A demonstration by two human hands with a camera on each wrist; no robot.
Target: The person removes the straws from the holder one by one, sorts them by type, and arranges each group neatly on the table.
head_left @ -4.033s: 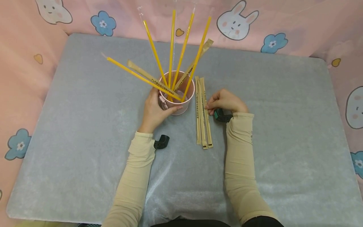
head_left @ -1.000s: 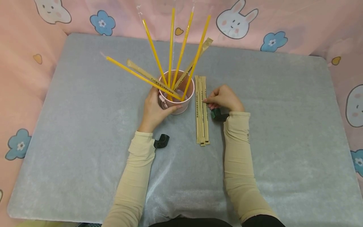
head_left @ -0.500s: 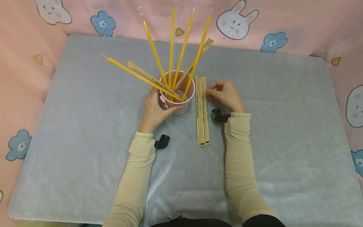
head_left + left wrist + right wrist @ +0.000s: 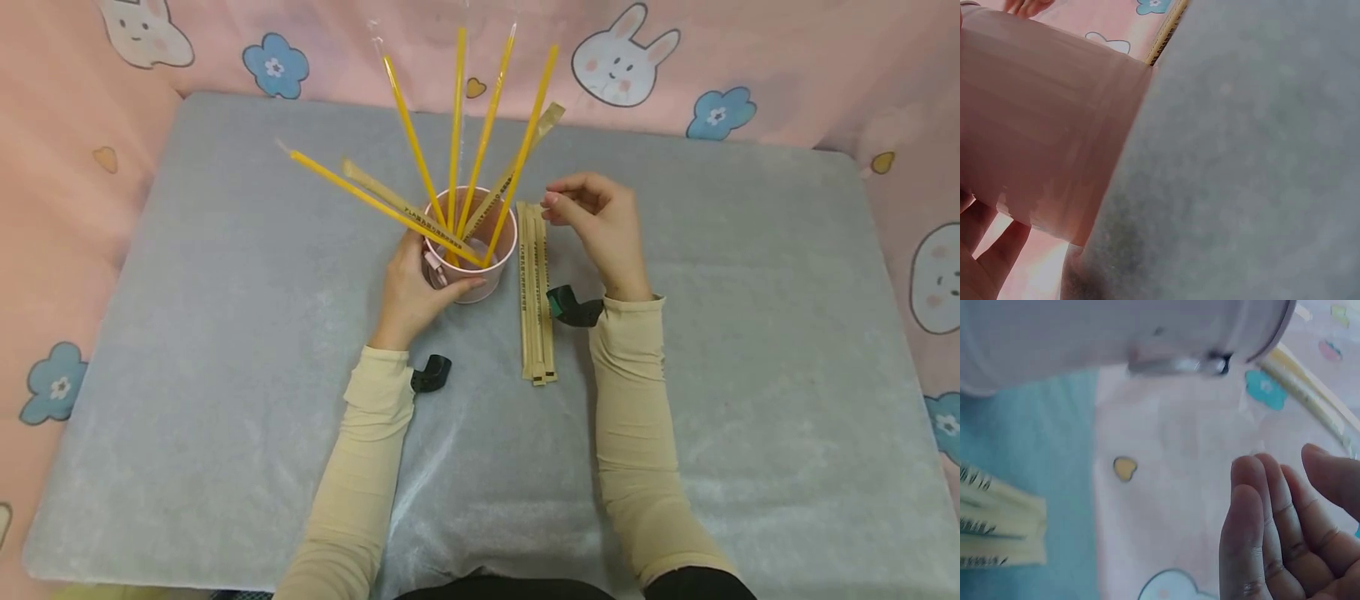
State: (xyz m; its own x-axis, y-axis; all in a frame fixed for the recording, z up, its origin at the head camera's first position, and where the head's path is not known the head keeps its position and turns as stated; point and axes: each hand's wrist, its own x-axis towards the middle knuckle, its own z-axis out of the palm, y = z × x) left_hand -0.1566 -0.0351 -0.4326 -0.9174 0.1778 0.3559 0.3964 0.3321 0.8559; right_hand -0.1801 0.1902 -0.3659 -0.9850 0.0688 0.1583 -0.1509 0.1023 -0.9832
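Note:
My left hand [image 4: 408, 296] holds a small pink bucket [image 4: 480, 287], thumb along its near side; in the left wrist view the bucket [image 4: 1041, 125] fills the left part. Several yellow straws [image 4: 411, 125] in clear wrappers and two straws in brown paper wrappers [image 4: 382, 193] lean out of it. Right of the bucket, several paper-wrapped straws [image 4: 534, 292] lie side by side on the table. Above their far end is my right hand [image 4: 603, 225], fingers loosely bent. The right wrist view shows the right hand [image 4: 1291, 540] with nothing between thumb and fingers.
A grey cloth-covered table [image 4: 772, 350] lies under everything. Behind it hangs a pink curtain [image 4: 360, 67] printed with rabbits and flowers. Black wrist cameras, such as the one on the right wrist [image 4: 576, 310], jut from both sleeves.
The loose paper-wrapped straws lie closer together and more evenly than 4 s ago. My right hand has slid along them to their far end and lifted off. The left hand stays on the bucket.

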